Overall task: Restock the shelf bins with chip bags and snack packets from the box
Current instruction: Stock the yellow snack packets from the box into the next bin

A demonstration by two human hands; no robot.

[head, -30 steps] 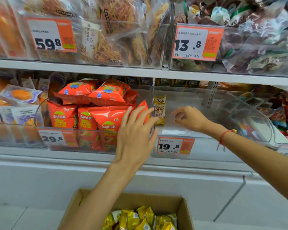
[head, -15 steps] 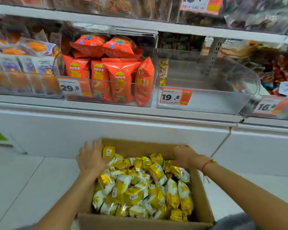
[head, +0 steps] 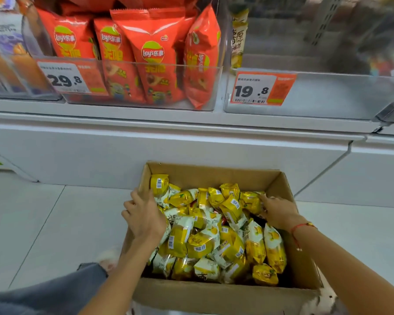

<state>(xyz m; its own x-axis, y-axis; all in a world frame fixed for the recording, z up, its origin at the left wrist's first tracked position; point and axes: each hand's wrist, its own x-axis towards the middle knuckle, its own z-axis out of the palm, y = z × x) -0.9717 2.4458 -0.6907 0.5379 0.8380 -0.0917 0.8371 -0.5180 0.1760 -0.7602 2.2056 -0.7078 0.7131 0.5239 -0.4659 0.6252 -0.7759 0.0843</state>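
Both hands reach into the brown cardboard box (head: pixel 216 176) of jumbled yellow foil snack packets (head: pixel 216 233). Left hand (head: pixel 143 218) rests fingers-down on the pile; right hand (head: pixel 276 209) grips one packet (head: pixel 250 201), lying crosswise.

1. My arms are bare to the edge of view — no sleeves show on either one.
2. My right wrist carries a thin red string bracelet (head: pixel 301 226) with a small gold-coloured bead and a dangling end.
3. My left hand (head: pixel 143 215) has nothing on it.
4. My leg wears faded blue jeans (head: pixel 55 289) — frayed at the hem.
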